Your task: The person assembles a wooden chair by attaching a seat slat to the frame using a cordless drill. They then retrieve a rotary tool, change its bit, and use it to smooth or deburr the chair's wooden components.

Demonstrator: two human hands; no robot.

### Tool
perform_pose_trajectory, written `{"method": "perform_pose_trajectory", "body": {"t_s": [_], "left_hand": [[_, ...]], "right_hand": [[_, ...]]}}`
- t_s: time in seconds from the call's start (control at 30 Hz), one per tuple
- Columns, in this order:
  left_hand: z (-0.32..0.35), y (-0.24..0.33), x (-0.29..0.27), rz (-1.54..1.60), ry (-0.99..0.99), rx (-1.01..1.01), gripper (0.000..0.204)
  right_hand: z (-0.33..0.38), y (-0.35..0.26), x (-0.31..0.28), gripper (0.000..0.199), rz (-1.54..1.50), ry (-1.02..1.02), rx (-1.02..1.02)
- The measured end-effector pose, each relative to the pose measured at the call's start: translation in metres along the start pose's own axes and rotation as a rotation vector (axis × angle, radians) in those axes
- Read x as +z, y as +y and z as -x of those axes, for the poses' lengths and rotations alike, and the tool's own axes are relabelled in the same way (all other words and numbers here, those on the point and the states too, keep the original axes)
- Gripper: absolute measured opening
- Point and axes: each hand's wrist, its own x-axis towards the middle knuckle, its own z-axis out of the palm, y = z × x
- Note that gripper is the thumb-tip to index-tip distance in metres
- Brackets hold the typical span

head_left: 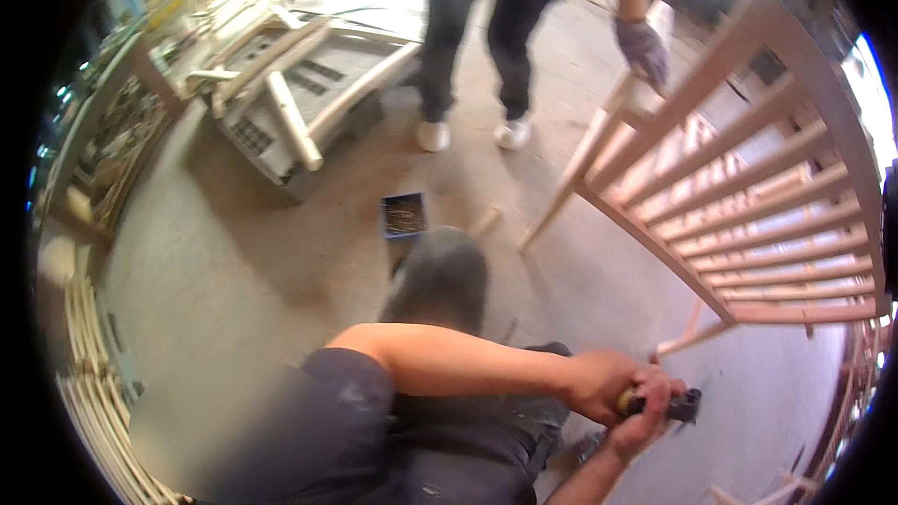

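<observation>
Dusty concrete floor (pixel 234 271) runs under a slatted wooden frame (pixel 748 215) that another person's gloved hand (pixel 644 49) steadies at its top corner. My left hand (pixel 599 383) and right hand (pixel 645 416) clench one dark power tool (pixel 675 406), near the frame's lower corner, both bracing it. A box of screws (pixel 404 215) sits on the floor.

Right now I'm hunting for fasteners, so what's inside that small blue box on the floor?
The blue box lies open on the concrete floor, filled with a brownish heap of small pieces, too blurred to identify. Whatever sits beneath that top layer is covered.
</observation>
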Motion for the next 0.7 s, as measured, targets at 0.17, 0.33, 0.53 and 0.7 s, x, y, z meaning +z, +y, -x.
{"method": "perform_pose_trajectory", "body": {"t_s": [0.17,0.33,0.53,0.7], "left_hand": [[-0.002,0.016,-0.014,0.167,-0.133,0.032,0.038],[-0.006,0.019,-0.014,-0.067,-0.094,-0.034,0.03],[-0.005,0.013,0.0,-0.141,0.057,-0.161,0.04],[0.003,0.015,0.0,-0.196,0.237,-0.135,0.044]], "right_hand": [[-0.008,-0.001,-0.026,0.036,-0.179,-0.331,-0.083],[-0.009,-0.007,-0.025,0.028,-0.288,-0.086,0.025],[-0.018,-0.014,-0.008,0.031,-0.217,0.286,0.123],[-0.007,-0.019,0.021,0.029,-0.119,0.376,0.125]]}}
